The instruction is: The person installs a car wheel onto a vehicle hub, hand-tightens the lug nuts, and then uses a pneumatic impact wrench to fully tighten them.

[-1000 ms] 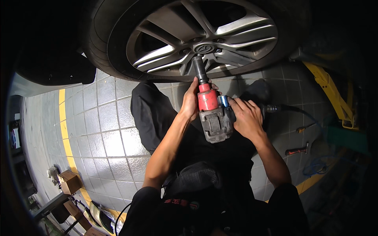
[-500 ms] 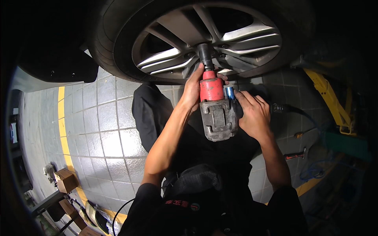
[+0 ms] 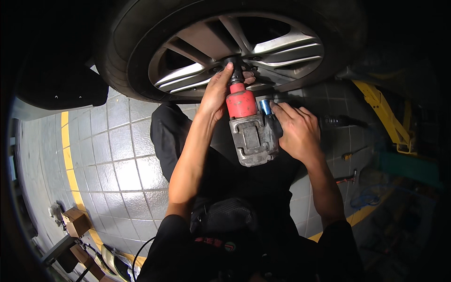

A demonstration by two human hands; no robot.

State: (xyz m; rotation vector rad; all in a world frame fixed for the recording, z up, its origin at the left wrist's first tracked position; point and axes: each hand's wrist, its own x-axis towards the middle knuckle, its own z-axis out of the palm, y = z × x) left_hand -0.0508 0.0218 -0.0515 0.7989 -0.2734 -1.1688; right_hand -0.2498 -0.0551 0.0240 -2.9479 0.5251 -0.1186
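A red-and-grey impact wrench (image 3: 249, 134) points away from me toward the hub of a car wheel (image 3: 291, 54). Its black socket (image 3: 234, 71) reaches the centre area of the silver spokes; whether it sits on a lug nut is hidden. My left hand (image 3: 218, 93) is closed round the socket from beneath, thumb on top and fingertips showing on the far side. My right hand (image 3: 299, 130) grips the wrench's handle at its right side, mostly hiding it. Beside the right index finger a shiny blue cylinder (image 3: 266, 107) stands out from the tool.
An air hose coupling (image 3: 332, 121) trails right from the handle. Yellow metal lift arm (image 3: 383, 113) stands at right, with a red-handled tool (image 3: 346, 180) and a blue coiled hose (image 3: 365, 201) on the floor. Cardboard box (image 3: 76, 222) lies at lower left near a yellow floor line (image 3: 69, 164).
My left hand has slid forward from the wrench's nose onto the socket. The whole view has shifted, so wheel and wrench appear farther left. My right hand keeps its grip.
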